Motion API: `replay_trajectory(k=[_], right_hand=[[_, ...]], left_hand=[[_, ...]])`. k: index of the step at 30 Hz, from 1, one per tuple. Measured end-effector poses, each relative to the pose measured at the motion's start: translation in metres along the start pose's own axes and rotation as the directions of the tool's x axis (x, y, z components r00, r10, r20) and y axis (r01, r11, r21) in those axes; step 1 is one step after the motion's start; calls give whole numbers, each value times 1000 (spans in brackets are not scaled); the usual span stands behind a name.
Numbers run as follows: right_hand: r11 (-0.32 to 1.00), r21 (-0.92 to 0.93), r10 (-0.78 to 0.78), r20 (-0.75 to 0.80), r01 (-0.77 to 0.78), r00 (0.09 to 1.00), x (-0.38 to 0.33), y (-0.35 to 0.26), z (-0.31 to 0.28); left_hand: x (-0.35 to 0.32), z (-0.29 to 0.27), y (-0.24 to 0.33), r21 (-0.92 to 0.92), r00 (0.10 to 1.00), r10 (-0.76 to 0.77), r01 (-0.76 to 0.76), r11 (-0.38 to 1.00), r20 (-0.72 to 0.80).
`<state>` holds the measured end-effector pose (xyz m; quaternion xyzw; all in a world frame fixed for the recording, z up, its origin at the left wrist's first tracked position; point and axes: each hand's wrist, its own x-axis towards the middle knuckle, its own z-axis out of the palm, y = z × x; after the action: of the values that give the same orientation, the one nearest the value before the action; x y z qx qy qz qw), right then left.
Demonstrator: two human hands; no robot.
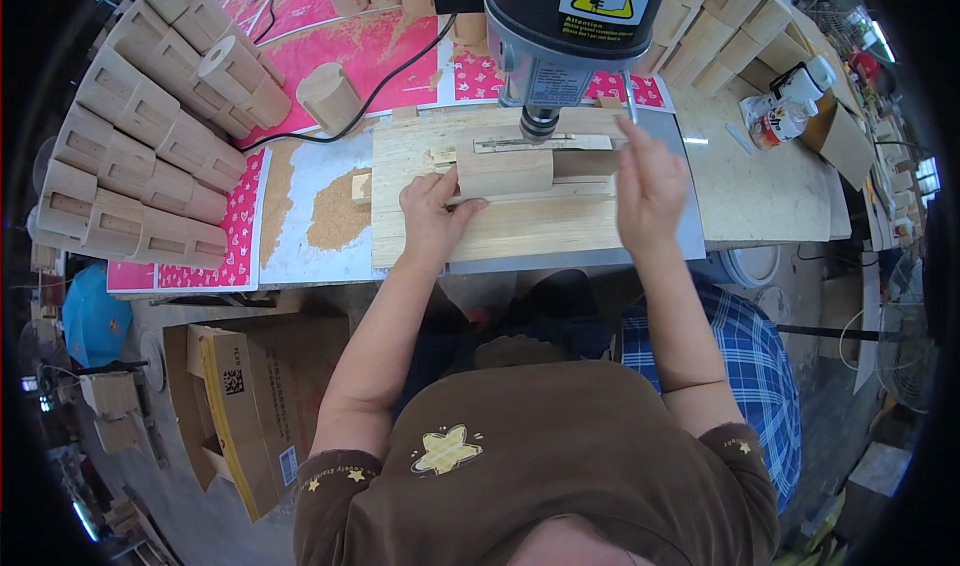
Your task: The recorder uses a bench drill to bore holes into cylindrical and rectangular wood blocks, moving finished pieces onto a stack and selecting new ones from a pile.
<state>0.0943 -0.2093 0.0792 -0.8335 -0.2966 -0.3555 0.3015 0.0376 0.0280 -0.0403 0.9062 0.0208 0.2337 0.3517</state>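
Observation:
A pale wooden block (505,171) lies in a wooden jig (520,228) on the machine's table. My left hand (432,218) grips the block's left end, thumb along the near side and fingers on the far side. Above the block is a drill press (540,76) with a dark chuck (538,123); the block and a wooden strip sit just below it. My right hand (652,188) is closed at the drill press's metal lever (629,94), index finger raised along it. The fingers' far side is partly hidden.
Several stacked wooden pieces with slots (150,171) stand at the left, and more stacks (715,26) at the back right. A lone wooden block (328,98) stands near a black cable (385,86). White containers (785,121) are at the right. A cardboard box (270,386) stands below the table.

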Motion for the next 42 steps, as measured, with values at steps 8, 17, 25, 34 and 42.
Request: replay_trajectory(k=[8, 17, 25, 34, 42], right_hand=[[994, 54, -85, -96, 90, 992, 4, 10, 6], [983, 103, 160, -49, -155, 986, 179, 33, -8], [971, 239, 3, 51, -15, 999, 122, 6, -38], [946, 278, 140, 116, -167, 983, 1, -4, -6], [958, 263, -73, -155, 113, 985, -1, 12, 13]], left_hand=[[0, 0, -1, 7, 1000, -11, 11, 1000, 4], [9, 34, 29, 33, 993, 113, -112, 993, -34], [5, 27, 19, 71, 996, 90, -88, 994, -25], [6, 30, 22, 74, 994, 108, -105, 992, -29], [7, 29, 27, 84, 997, 77, -75, 994, -20]])
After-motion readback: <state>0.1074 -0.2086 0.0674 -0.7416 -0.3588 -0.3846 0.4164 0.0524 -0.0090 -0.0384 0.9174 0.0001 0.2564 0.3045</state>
